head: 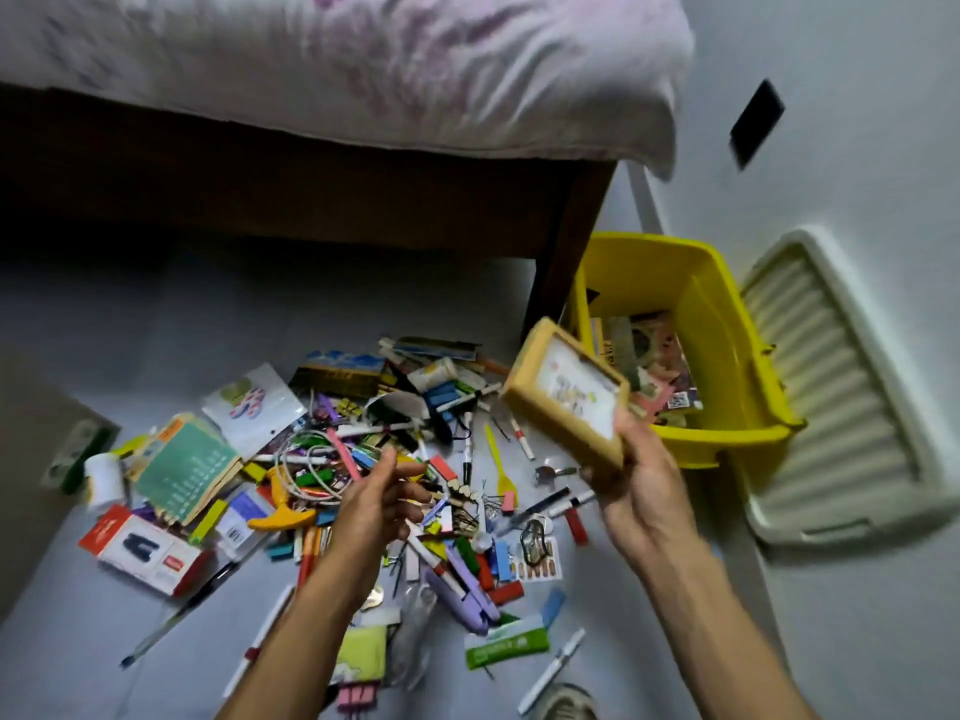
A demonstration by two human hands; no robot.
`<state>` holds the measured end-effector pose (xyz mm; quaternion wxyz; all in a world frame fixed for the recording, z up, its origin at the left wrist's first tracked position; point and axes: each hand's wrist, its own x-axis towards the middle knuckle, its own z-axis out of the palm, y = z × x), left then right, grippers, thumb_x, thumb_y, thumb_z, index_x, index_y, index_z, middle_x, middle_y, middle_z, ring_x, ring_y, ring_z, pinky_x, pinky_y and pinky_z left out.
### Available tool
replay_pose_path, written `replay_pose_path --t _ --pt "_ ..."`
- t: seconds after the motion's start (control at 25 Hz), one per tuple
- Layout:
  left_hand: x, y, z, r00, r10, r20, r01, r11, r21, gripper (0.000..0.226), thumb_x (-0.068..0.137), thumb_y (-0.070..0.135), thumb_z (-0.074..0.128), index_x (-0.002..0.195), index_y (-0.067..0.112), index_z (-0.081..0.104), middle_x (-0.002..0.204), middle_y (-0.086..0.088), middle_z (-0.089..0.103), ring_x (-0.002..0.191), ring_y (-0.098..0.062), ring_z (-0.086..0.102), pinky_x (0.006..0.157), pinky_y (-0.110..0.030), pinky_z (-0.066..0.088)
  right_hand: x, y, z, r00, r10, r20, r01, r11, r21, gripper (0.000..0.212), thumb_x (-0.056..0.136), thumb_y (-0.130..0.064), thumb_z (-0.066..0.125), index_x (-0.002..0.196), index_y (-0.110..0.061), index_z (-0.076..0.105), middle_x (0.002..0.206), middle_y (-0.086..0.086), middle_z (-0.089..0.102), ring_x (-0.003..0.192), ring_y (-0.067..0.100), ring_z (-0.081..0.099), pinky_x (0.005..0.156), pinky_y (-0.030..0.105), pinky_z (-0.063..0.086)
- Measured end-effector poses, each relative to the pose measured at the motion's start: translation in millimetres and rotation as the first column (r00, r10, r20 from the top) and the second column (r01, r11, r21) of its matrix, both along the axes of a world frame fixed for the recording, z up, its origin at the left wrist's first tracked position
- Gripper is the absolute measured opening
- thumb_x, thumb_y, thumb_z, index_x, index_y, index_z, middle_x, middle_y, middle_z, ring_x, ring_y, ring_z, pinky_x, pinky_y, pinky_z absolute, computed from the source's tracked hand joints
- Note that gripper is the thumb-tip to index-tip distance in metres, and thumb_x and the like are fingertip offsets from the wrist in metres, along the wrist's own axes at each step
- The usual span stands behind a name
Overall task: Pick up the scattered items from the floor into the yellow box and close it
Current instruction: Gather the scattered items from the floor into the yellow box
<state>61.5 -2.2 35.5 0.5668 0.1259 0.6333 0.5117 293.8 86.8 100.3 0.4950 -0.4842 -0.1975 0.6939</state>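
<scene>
Clutter [363, 475] is spread over the grey floor [104, 662] ahead of and beneath both hands; farthest out to the left of the left hand a white cylindrical container [105, 479] is seen, and nearer, a red-and-white carton [143, 550] lies flat; between these and the left hand a green-covered booklet [189, 472] lies tilted, with a clear packet [253, 407] just beyond it and a yellow T-shaped plastic piece [283, 504] just beside the hand's thumb side; a coil of white cable [309, 467] is noted just ahead of the fingers. Left hand [376, 504] is held above the pile, palm turned inward, fingers loosely extended and slightly curved; nothing is gripped in it. Between the two forearms, purple pens or clips [465, 589], a green-and-white tube [506, 641] and a white marker [553, 670] lie on the floor; a yellow plastic fork [496, 462] lies farther out, between the hands. Right hand [647, 480] is raised, fingers and thumb curled round the lower corner of a tan picture frame [569, 397]; the frame is held tilted, its glazed face toward the camera, blurred. Just beyond and to the right of the right hand the yellow box [727, 324] stands open on the floor, against the leg of a dark wooden bed [571, 236]; paper items and cards are visible inside it; the frame overlaps the box's near-left rim in view, whether touching cannot be told. Right of the box a cream ribbed lid [841, 376] is lying against the wall.
</scene>
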Motion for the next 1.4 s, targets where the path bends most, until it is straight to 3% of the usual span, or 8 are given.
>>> replay_pose_path --t 0.24,0.56,0.72,0.8,0.96,1.16,1.28,1.4 --pt "-11 -34 -34 0.984 0.091 -0.154 -0.122 0.972 -0.2 0.028 0.098 0.032 0.055 0.097 0.01 0.073 0.074 -0.007 0.071 0.062 -0.019 0.059 0.05 -0.026 0.041 -35 -5 -21 0.914 0.332 0.232 -0.304 0.941 -0.147 0.038 0.092 -0.015 0.065 0.127 -0.013 0.052 0.104 0.011 0.074 0.087 0.03 0.074 0.069 0.036 0.061" --pt "-104 -74 -78 0.908 0.219 -0.357 -0.346 0.871 -0.348 0.01 0.093 0.018 0.06 0.086 0.019 0.068 0.091 -0.008 0.071 0.076 -0.023 0.062 0.068 -0.03 0.049 -164 -65 -99 0.467 0.831 0.302 -0.744 0.554 -0.373 0.02 0.09 -0.006 0.064 0.11 -0.005 0.063 0.093 0.016 0.073 0.067 0.023 0.062 0.057 0.031 0.051" --pt "-166 -85 -92 0.687 0.163 -0.708 -0.582 0.707 -0.402 0.02 0.086 0.026 0.068 0.103 0.021 0.058 0.116 -0.01 0.065 0.096 -0.027 0.058 0.078 -0.033 0.046 -223 -70 -121 0.234 0.878 0.418 -0.844 0.397 -0.362 0.014 0.09 -0.014 0.066 0.105 -0.013 0.066 0.091 0.011 0.071 0.068 0.024 0.062 0.061 0.036 0.048" --pt "-195 -90 -104 0.617 0.024 -0.786 -0.606 0.651 -0.456 0.057 0.077 0.038 0.076 0.124 0.021 0.049 0.126 -0.011 0.053 0.113 -0.033 0.051 0.09 -0.044 0.046 -252 -72 -135 0.112 0.853 0.51 -0.89 0.315 -0.331 0.012 0.091 -0.017 0.064 0.103 -0.018 0.067 0.088 0.007 0.069 0.068 0.018 0.06 0.062 0.031 0.047" --pt "-228 -93 -127 0.741 0.088 -0.665 -0.543 0.661 -0.517 0.094 0.069 0.038 0.079 0.143 0.031 0.024 0.122 -0.009 0.055 0.109 -0.035 0.058 0.091 -0.045 0.049 -283 -75 -156 -0.027 0.697 0.717 -0.96 0.181 -0.212 0.018 0.091 -0.021 0.06 0.107 -0.027 0.066 0.101 -0.01 0.068 0.085 0.007 0.065 0.08 0.033 0.056" --pt "-219 -109 -134 0.709 0.512 -0.485 -0.669 0.706 -0.233 0.05 0.065 0.013 0.081 0.104 0.032 0.056 0.101 0.004 0.071 0.078 -0.004 0.068 0.062 -0.022 0.053 -303 -70 -180 -0.229 0.042 0.972 -0.971 -0.085 -0.225 0.06 0.09 -0.02 0.055 0.145 -0.027 0.033 0.153 0.007 0.036 0.128 0.029 0.045 0.104 0.045 0.043" --pt "-196 -113 -132 0.858 0.386 -0.338 -0.471 0.854 -0.22 0.045 0.07 0.012 0.084 0.1 0.032 0.057 0.097 0.008 0.071 0.077 -0.003 0.07 0.058 -0.018 0.053 -315 -79 -192 -0.403 -0.093 0.911 -0.903 -0.12 -0.412 0.052 0.095 -0.015 0.051 0.143 -0.021 0.032 0.161 0.011 0.01 0.131 0.037 0.038 0.103 0.05 0.041" --pt "-188 -105 -133 0.895 0.318 -0.312 -0.392 0.896 -0.211 0.047 0.069 0.029 0.087 0.107 0.03 0.058 0.098 0.013 0.069 0.077 -0.003 0.071 0.055 -0.012 0.051 -309 -84 -196 -0.334 -0.032 0.942 -0.941 -0.045 -0.335 0.034 0.096 -0.022 0.052 0.128 -0.017 0.043 0.146 0.009 0.028 0.109 0.032 0.054 0.079 0.041 0.054"
